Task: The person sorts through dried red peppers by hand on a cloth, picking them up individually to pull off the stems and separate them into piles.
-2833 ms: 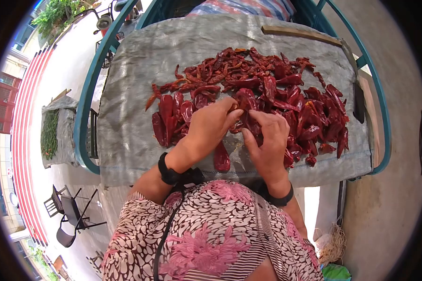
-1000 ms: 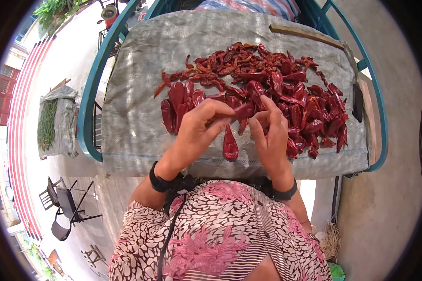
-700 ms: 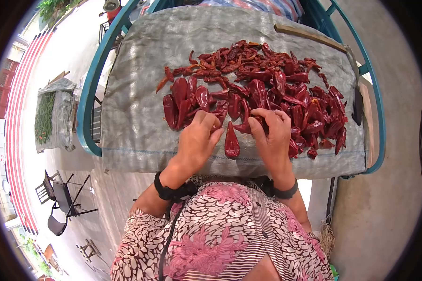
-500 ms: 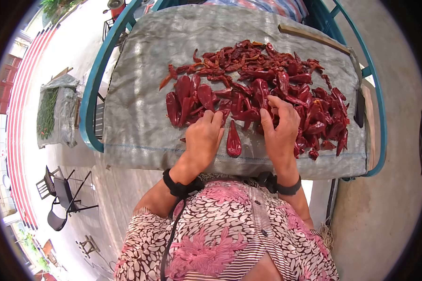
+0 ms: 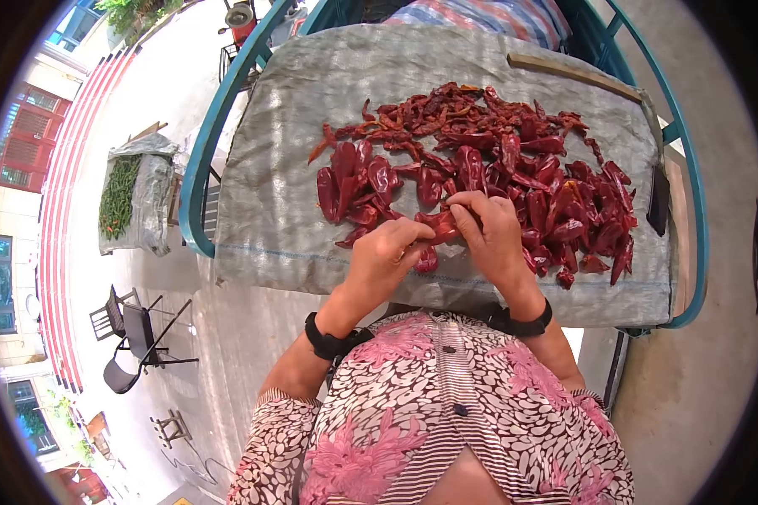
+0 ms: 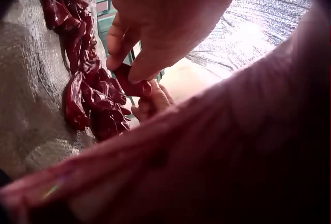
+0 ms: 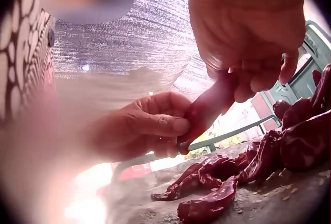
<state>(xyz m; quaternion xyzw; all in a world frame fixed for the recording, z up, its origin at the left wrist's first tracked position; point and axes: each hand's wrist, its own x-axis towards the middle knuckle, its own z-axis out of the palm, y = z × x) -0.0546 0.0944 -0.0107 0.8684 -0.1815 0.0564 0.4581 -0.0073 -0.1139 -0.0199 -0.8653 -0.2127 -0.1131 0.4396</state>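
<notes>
In the head view a dried red chili pepper is held between both hands over the near part of the sheet. My left hand pinches one end between thumb and fingers, while my right hand grips the other. The right wrist view shows this chili pepper slanting from one hand to the other, above the cloth. Directly beneath the hands lies a single chili, partly covered by them. A small group of large chilies lies beyond the left hand, and a bigger heap spreads past the right.
Thin, shrivelled chilies form a far pile on the grey woven sheet. Blue-green metal rails flank the sheet. A wooden strip lies along the far edge, and a dark flat object sits at right.
A chili between the hands went down at the left group. The hands then parted, the right toward the heap; now they have come together on a chili above the single one.
</notes>
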